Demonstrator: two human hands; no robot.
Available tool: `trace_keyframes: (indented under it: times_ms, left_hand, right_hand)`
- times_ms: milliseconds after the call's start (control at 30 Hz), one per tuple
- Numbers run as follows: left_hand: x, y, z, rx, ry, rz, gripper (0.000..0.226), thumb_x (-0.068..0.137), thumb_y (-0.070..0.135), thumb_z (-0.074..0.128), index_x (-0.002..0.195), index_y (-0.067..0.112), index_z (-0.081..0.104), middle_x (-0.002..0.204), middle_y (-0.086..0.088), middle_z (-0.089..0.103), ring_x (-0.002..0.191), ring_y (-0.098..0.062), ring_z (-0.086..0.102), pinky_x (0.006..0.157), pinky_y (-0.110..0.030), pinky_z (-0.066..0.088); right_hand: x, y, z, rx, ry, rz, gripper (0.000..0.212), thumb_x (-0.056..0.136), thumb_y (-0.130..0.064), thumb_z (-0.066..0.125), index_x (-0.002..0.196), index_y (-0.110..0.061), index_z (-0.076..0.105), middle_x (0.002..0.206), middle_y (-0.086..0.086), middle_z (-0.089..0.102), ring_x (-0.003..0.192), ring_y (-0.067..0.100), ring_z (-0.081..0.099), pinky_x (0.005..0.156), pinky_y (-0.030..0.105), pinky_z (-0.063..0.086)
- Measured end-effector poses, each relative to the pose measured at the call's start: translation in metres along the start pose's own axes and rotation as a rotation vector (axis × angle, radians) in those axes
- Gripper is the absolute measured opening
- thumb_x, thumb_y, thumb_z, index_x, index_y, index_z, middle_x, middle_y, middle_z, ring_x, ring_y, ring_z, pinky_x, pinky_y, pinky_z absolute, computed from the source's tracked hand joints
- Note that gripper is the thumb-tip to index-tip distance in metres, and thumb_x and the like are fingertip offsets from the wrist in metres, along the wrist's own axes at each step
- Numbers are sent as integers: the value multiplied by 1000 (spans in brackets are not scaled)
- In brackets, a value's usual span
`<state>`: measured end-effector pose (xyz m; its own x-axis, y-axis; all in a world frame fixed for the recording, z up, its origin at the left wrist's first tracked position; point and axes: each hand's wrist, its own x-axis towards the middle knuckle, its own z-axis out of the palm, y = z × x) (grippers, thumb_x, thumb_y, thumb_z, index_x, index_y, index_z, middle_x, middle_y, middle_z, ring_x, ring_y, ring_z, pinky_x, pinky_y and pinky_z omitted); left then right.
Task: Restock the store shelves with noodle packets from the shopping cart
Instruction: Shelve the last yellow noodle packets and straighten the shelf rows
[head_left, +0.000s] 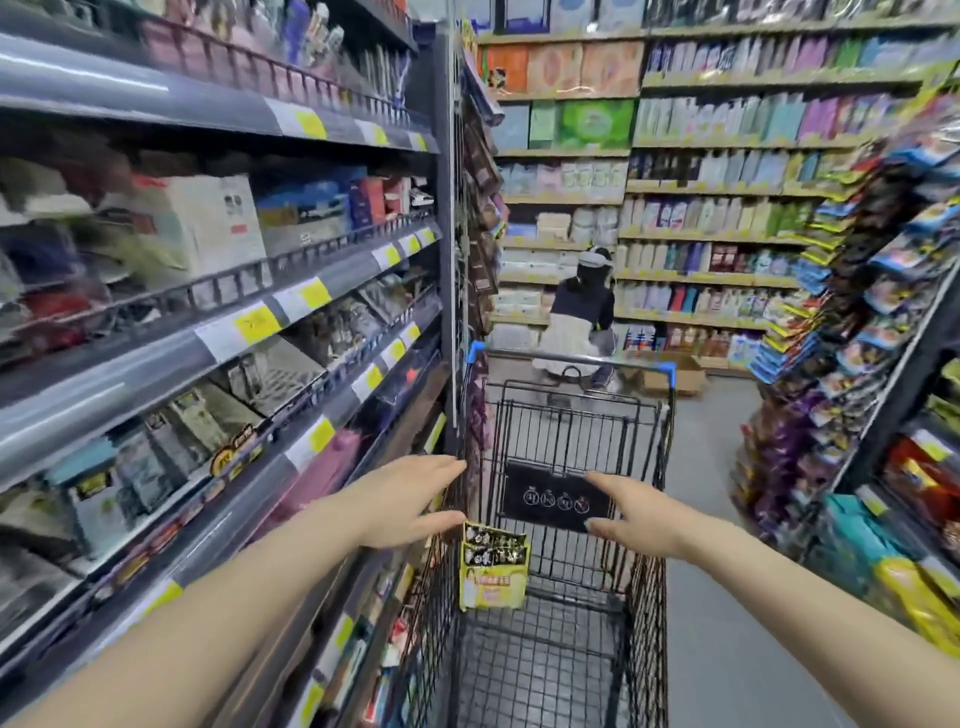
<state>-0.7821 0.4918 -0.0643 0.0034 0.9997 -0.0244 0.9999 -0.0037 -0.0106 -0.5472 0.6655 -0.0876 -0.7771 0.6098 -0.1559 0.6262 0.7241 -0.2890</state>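
Note:
A black wire shopping cart (644, 597) with a blue handle stands in the aisle in front of me. Inside it, yellow noodle packets (492, 566) stand upright against its left wall. My left hand (410, 501) stretches over the cart's left rim just above the packets, fingers straight and spread, holding nothing. My right hand (639, 512) reaches over the cart's middle with straight fingers, also empty. The grey store shelves (249, 358) with packaged goods and yellow price tags run along my left.
A rack of hanging snack bags (841, 312) lines the right side of the aisle. A person (576, 322) crouches by the far shelves beyond the cart, beside a cardboard box (675, 376). Grey floor (722, 623) lies open to the cart's right.

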Motion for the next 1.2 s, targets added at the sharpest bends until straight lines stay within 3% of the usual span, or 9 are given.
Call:
trace_keyframes:
  times_ms: [200, 367, 700, 800, 867, 933, 1033, 1133, 1200]
  left_hand:
    - [67, -40, 25, -31, -63, 37, 81, 87, 65, 23, 149, 13, 17, 156, -4, 20, 143, -14, 19, 114, -22, 10]
    - [114, -69, 51, -56, -137, 88, 107, 63, 76, 0, 150, 15, 15, 157, -2, 18, 143, -13, 18, 116, -26, 11]
    - [181, -119, 122, -161, -249, 50, 112, 57, 78, -2, 150, 18, 14, 157, 1, 17, 143, -13, 17, 117, -27, 12]
    - [198, -127, 147, -117, -294, 60, 94, 75, 74, 9, 150, 18, 12, 157, 0, 16, 143, -15, 16, 117, -29, 10]
    - [209, -133, 165, -68, -311, 98, 71, 93, 58, 28, 150, 17, 12, 157, -2, 16, 143, -17, 16, 117, -31, 9]
    - [222, -142, 182, -9, -297, 133, 69, 95, 55, 26, 150, 16, 12, 157, -3, 17, 143, -18, 15, 117, -31, 4]
    - [235, -153, 211, 31, -275, 165, 87, 79, 65, 1, 150, 17, 14, 157, -3, 18, 144, -17, 13, 112, -27, -6]
    - [241, -158, 243, 22, -227, 176, 64, 95, 54, 21, 149, 18, 18, 156, 0, 21, 144, -15, 14, 114, -28, -6]
    - [242, -158, 261, -25, -187, 201, 61, 95, 51, 23, 147, 19, 25, 153, 0, 28, 142, -15, 21, 116, -31, -2]
  right_hand:
    - [67, 18, 6, 49, -38, 65, 73, 92, -39, 54, 150, -13, 18, 156, 4, 27, 141, 19, 29, 116, 30, 23]
    - [113, 37, 22, 136, -81, 165, 73, 92, -37, 54, 151, -12, 18, 156, 4, 25, 143, 19, 26, 116, 30, 21]
    - [191, 72, 83, 309, -196, 318, 71, 94, -31, 54, 151, -13, 16, 157, 5, 22, 143, 20, 24, 116, 31, 20]
    - [220, 85, 109, 332, -250, 342, 72, 93, -31, 54, 151, -12, 15, 157, 7, 22, 143, 23, 25, 116, 33, 22]
    - [239, 93, 133, 330, -288, 366, 73, 92, -30, 54, 150, -9, 16, 157, 10, 22, 141, 25, 29, 109, 31, 33]
    - [261, 102, 158, 320, -312, 377, 71, 93, -26, 53, 150, -6, 16, 156, 14, 23, 140, 27, 32, 107, 30, 35]
    - [286, 111, 196, 249, -362, 393, 68, 93, -30, 52, 148, -6, 20, 153, 15, 30, 138, 29, 35, 114, 37, 29]
    - [310, 118, 236, 214, -379, 395, 59, 93, -31, 51, 143, -6, 31, 147, 16, 39, 132, 30, 41, 110, 37, 35]
    - [323, 124, 263, 221, -387, 403, 56, 95, -24, 50, 143, -6, 28, 146, 16, 40, 133, 31, 39, 110, 36, 33]
